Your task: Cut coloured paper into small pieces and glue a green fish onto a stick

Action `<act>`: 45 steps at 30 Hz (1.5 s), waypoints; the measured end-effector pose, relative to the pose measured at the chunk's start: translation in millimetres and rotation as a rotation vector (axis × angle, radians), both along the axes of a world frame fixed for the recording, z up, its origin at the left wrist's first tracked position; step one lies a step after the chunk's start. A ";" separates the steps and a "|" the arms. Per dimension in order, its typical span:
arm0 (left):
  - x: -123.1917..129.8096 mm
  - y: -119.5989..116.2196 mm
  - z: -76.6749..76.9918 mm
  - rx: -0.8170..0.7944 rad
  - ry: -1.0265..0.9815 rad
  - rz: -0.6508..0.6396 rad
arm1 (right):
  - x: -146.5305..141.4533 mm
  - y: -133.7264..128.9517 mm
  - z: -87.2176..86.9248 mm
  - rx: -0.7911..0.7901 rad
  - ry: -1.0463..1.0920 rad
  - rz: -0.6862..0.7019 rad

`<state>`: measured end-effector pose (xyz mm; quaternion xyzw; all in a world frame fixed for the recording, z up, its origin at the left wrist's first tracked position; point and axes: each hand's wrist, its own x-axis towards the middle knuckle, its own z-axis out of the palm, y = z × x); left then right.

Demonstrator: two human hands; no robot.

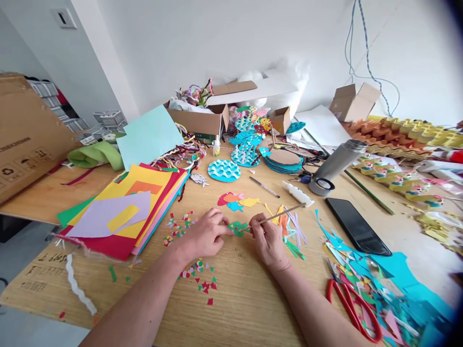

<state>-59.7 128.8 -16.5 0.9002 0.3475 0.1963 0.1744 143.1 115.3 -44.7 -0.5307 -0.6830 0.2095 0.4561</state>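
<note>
A green paper fish with small coloured spots lies flat on the table between my hands. My left hand, its fingers curled, pins the left end of the fish with the fingertips. A thin wooden stick is pinched in my right hand, its lower tip on the fish. Just beyond lie other paper fish in red, orange, blue and yellow. Small paper dots and triangles are scattered to the left and in front of my left hand.
Coloured paper sheets are stacked at left. Red-handled scissors lie among blue scraps at right, near a black phone and a grey flask. A glue bottle and pen lie beyond my right hand.
</note>
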 end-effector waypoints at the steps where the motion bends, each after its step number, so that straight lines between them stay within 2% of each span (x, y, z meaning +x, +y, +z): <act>1: 0.0 -0.3 0.3 -0.001 0.005 0.001 | -0.1 0.0 0.2 0.001 -0.006 -0.002; 45: 1.4 -0.6 -2.9 0.020 0.025 0.014 | -1.4 -1.6 6.6 0.031 -0.078 0.006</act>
